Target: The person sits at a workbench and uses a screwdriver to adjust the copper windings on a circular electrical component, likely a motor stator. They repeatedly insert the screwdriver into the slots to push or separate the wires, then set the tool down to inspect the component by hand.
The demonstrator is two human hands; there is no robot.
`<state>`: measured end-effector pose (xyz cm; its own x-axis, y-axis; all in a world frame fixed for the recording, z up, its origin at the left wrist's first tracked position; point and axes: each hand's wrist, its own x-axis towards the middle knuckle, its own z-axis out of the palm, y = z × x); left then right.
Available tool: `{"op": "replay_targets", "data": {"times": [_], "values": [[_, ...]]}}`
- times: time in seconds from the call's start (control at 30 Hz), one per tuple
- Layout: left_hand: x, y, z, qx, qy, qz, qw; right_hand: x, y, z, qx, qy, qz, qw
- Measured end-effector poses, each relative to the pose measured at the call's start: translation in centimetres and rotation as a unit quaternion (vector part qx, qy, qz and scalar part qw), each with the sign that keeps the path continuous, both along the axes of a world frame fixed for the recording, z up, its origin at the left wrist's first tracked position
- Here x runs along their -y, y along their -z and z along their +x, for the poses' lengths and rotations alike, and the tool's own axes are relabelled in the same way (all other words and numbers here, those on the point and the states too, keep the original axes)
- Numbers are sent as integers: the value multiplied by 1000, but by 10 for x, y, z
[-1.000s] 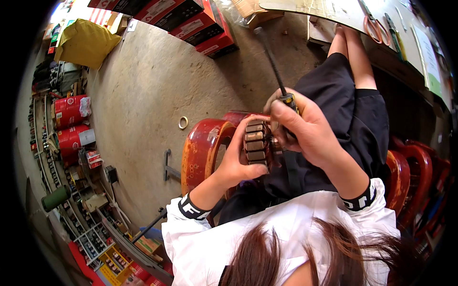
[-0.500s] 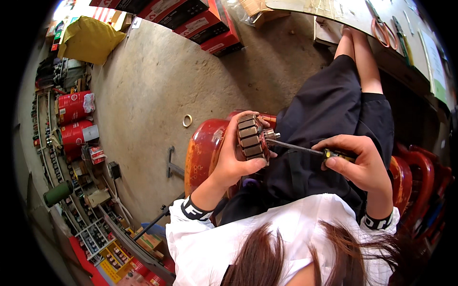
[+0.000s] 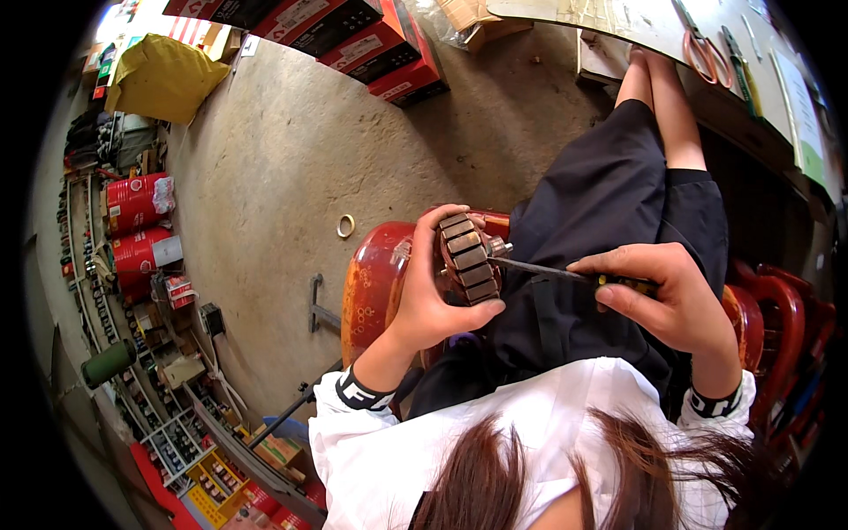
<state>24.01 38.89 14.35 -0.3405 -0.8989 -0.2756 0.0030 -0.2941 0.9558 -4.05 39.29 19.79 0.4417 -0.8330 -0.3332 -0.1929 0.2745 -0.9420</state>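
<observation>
My left hand (image 3: 428, 296) is closed around a motor armature (image 3: 468, 256), a round core of dark metal segments with copper-coloured windings and a short shaft pointing right. The thumb presses its near rim and the fingers wrap its far side. My right hand (image 3: 667, 287) grips a screwdriver (image 3: 549, 269) by its black and yellow handle. The long thin blade points left, and its tip reaches the armature's right side, among the windings by the shaft. Whether the tip touches or slips under a wire is too small to tell. Both hands are above my lap in dark cloth.
A red wooden chair (image 3: 375, 283) is at my left. On the floor lies a tape-like ring (image 3: 345, 226). Red boxes (image 3: 411, 79) are stacked ahead. Scissors (image 3: 705, 57) lie on the table (image 3: 609, 19) at far right. Red drums (image 3: 137, 201) and shelving line the left.
The armature has turned slightly in my left hand, so its segmented rim shows at a different angle. My right hand and the screwdriver have shifted a little, the handle tilting somewhat.
</observation>
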Motion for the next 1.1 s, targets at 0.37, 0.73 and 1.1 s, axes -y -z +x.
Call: {"op": "replay_targets", "data": {"times": [0.37, 0.73, 1.1], "values": [[0, 3, 5, 114, 48, -51, 991, -3, 2, -1, -130, -54, -185, 973], [-2, 6, 4, 142, 26, -8, 989, -11, 2, 10, -281, -91, -337, 894], [1, 5, 5, 164, -54, -7, 985, -17, 23, 35, -354, -95, -445, 817]]}}
